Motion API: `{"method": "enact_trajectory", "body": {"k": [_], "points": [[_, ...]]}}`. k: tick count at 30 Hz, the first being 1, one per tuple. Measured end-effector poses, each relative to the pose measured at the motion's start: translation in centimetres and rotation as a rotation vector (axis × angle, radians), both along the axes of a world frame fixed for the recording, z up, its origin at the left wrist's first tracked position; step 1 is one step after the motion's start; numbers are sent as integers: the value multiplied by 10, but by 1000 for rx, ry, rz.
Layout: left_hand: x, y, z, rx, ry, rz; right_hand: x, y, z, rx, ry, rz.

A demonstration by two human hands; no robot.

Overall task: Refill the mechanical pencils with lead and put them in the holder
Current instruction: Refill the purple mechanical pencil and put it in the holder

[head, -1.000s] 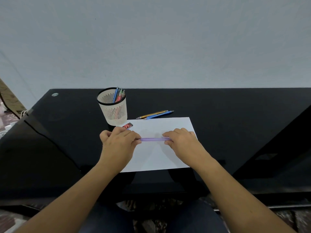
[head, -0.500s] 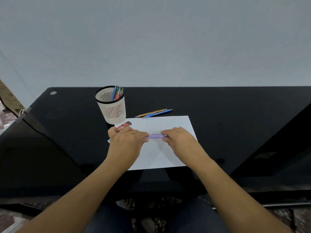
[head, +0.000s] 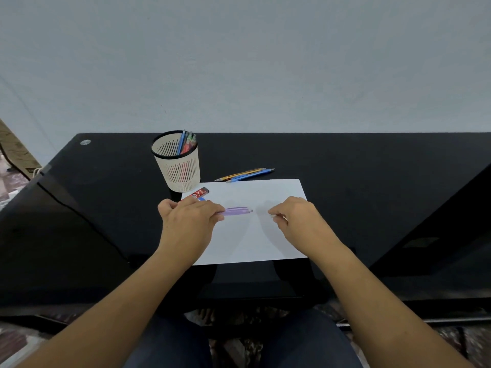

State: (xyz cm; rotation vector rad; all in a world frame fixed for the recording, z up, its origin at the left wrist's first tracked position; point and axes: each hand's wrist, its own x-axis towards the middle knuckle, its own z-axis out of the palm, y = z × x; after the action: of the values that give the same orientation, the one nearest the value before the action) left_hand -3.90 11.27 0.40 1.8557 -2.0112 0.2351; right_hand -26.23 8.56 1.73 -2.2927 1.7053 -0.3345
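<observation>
My left hand (head: 190, 221) pinches the purple pencil (head: 237, 211) over the paper (head: 265, 243). My right hand (head: 297, 221), just apart, nips a small pale piece (head: 276, 215), probably its cap. I should hold the barrel steady and level, then take lead from the lead case (head: 199, 193), just this side of the holder (head: 183, 171).

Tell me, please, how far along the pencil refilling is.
Done: several pencils stand in the holder. In hand: the left hand holds the purple pencil over the paper; the right hand pinches a small part apart from it. Left: the yellow pencil and blue pencil lying on the table.
</observation>
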Motion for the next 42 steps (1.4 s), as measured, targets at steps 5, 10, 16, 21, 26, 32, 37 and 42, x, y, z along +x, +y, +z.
{"method": "enact_trajectory", "body": {"k": [5,10,16,21,26,32,37,42], "points": [[-5,0,-2,55,-3,6,3,-4,-3,115,112,-25],[-9,0,-1,111,-20,7,7,-7,-6,207,198,-32],[-10,0,-2,90,-3,-7,3,3,0,-22,59,22],[-13,1,2,146,-39,1,9,4,1,-162,-24,73],[-14,3,3,124,-11,-9,9,4,0,-175,-74,101],[-13,5,2,90,-24,1,9,6,0,-145,-107,92],[-12,6,4,167,-75,44,10,9,-4,-150,-136,87],[1,3,1,173,-83,108,1,5,2,-103,-24,65]]}}
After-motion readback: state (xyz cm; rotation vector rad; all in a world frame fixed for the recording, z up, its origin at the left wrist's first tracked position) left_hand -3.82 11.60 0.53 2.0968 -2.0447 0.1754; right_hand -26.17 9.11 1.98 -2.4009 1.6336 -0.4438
